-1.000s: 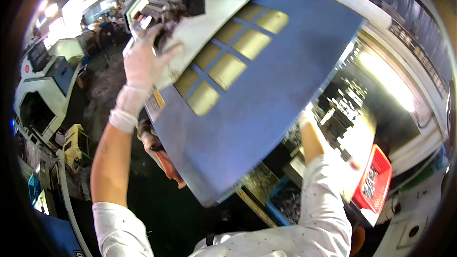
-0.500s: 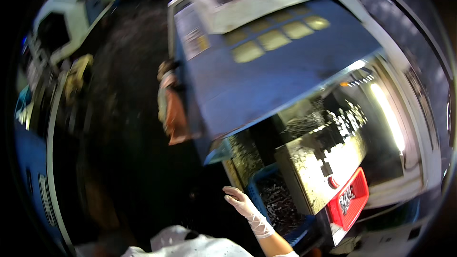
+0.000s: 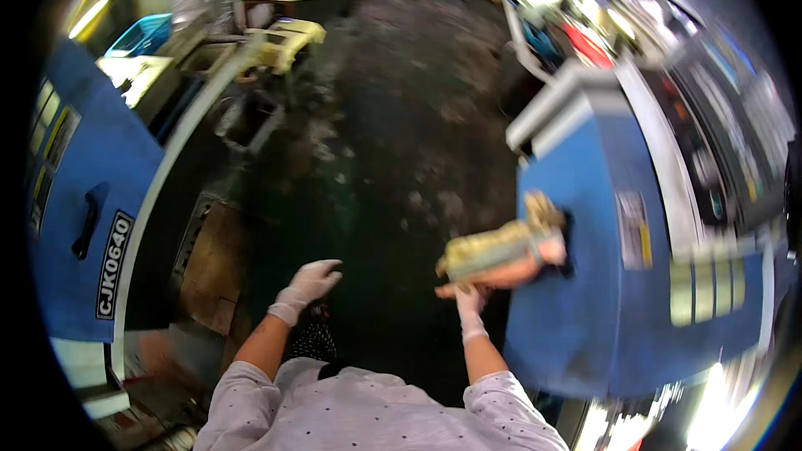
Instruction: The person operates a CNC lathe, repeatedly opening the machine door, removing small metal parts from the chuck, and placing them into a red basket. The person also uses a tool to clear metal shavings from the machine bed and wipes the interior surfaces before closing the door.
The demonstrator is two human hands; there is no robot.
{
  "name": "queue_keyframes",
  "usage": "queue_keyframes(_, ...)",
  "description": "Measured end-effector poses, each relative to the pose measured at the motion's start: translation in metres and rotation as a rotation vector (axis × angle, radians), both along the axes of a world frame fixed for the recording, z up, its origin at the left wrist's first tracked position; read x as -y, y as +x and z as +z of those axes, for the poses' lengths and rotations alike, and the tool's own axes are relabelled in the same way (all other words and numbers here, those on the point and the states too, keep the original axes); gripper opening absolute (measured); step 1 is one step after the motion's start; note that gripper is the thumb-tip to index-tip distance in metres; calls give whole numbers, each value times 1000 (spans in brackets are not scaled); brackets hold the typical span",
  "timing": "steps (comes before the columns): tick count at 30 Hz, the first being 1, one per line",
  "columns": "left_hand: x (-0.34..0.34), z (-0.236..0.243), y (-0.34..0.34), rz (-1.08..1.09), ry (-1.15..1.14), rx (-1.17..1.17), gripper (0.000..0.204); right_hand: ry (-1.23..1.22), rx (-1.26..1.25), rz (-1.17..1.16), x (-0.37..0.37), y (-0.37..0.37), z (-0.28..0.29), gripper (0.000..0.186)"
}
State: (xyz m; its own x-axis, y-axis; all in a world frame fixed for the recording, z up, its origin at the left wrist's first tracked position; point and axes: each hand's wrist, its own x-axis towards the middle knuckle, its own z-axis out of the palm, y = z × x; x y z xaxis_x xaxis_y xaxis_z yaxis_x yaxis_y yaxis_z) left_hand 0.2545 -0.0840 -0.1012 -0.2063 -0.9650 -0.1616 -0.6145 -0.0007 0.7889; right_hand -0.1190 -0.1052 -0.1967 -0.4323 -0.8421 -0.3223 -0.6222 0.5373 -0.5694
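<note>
Nearest us, our gloved left hand (image 3: 311, 282) is held out with its fingers loosely extended and nothing in it. Our gloved right hand (image 3: 470, 302) reaches the lower end of a bunch of pink and yellow rags (image 3: 493, 257); its fingers meet the hem, but blur keeps us from telling whether they have closed on it. The rags lie just beyond and to the right of this hand, against a blue machine (image 3: 564, 334). They seem hung on something they cover, probably to stay within reach and off the floor (image 3: 393, 159). Left of our left hand are some cardboard (image 3: 213, 263) and a blue cabinet (image 3: 100, 175) with a black handle (image 3: 89, 221). Farther ahead stands a yellow stand (image 3: 292, 40), with a blue basket (image 3: 142, 35) to its left. Compared with half a second ago, our left hand has come into view, our right hand has gone from beside a blue crate to the rags, and a red basket has left view.
</note>
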Motion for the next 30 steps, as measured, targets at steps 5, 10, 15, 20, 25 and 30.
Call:
queue_keyframes(5,72,34,8,-103,-117,31,31,157,151,-17,49,-3,11,65)
queue_keyframes(10,156,32,37,-187,113,6,30,136,319,-124,72,-2,12,52)
queue_keyframes(15,320,34,20,-268,90,40,32,101,426,-319,103,-22,21,40)
queue_keyframes(20,404,-25,69,5,214,31,29,156,509,-477,165,-14,6,28)
queue_keyframes(25,363,-122,183,-12,486,687,21,131,524,-506,271,13,-34,19)
queue_keyframes(30,341,-95,177,837,1007,98,24,-51,485,-387,516,-4,-23,17)
